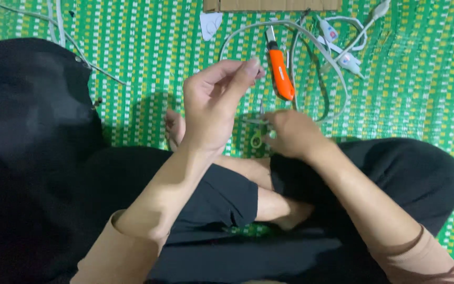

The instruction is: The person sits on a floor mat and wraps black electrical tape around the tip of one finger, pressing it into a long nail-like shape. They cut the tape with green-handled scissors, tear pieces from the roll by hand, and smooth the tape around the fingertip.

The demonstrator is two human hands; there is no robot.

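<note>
On a green woven mat [148,63] checked with white and yellow, a person sits cross-legged in black shorts, both hands raised over the lap. Furthest left, at about ten o'clock, thin white wires [61,29] trail off the mat's edge. The left hand [214,108] is lifted, thumb and forefinger pinched together, apparently on a fine grey-white cable [311,39] that loops away toward one o'clock; held high, it seems to keep the strand taut. Just right and lower, the right hand [292,134] is curled around small green-handled scissors [257,138], blades pointing toward the left hand, though blur hides their tips. At twelve o'clock an orange utility knife [280,71] lies within the cable loop, in easy reach. Beyond it, small white connectors [345,52] and a cardboard edge [271,5].
</note>
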